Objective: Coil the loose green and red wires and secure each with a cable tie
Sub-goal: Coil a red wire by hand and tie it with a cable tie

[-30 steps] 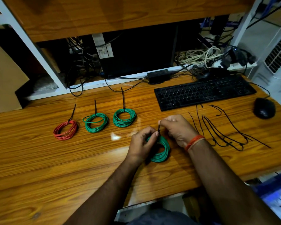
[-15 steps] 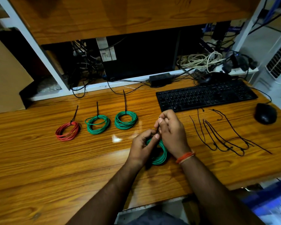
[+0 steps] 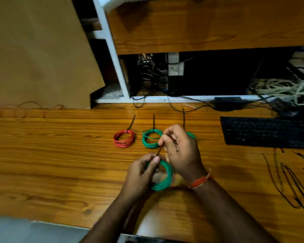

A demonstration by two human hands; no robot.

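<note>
Gripping a round coil of smooth green wire (image 3: 162,179) just above the glossy wood-grain desk (image 3: 60,155), the left hand (image 3: 140,174) curls its fingers around the coil's rim. The right hand (image 3: 180,149) pinches the thin black cable tie (image 3: 159,151) rising from the coil. Behind lie a tied red coil (image 3: 124,138) and a green coil (image 3: 150,139); loose black ties (image 3: 288,181) sprawl near the keyboard (image 3: 268,132).
</note>
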